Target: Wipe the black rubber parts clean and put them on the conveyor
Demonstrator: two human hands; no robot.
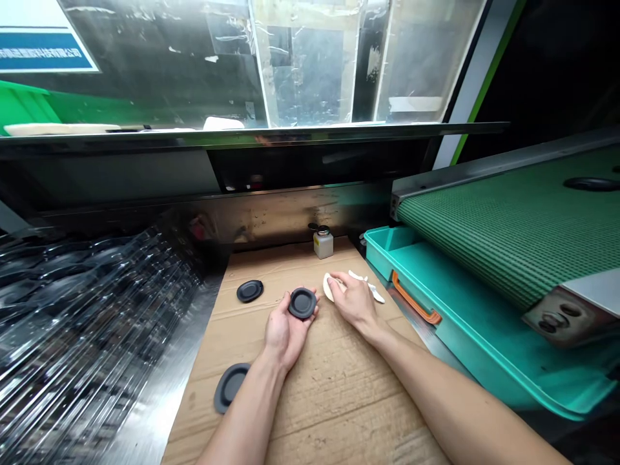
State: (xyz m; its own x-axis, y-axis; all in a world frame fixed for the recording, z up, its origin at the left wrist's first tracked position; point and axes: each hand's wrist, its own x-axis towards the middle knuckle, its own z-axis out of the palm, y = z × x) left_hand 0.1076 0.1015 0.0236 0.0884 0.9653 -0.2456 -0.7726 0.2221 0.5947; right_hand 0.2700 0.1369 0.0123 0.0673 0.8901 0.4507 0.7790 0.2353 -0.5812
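Note:
My left hand (285, 329), palm up, has its fingers around a small black dish-shaped part (303, 303) with a raised rim and rounded-square centre. To its right, my right hand (353, 300) is closed on a cream-white round pad (329, 289), pinched between thumb and fingers just above the cardboard. A crumpled white strip (376, 294) lies beyond the right hand's knuckles. Another black dish-shaped part (250, 291) rests on the cardboard at the left. Near my left forearm lies a larger black part (230, 386), partly covered by the arm.
A cardboard sheet (339, 394) covers the worktop. At its back stands a small square bottle (323, 244) with a dark cap. Stacked clear plastic trays (97, 310) fill the left side. On the right, a teal bin (465, 323) sits below a green conveyor belt (513, 213).

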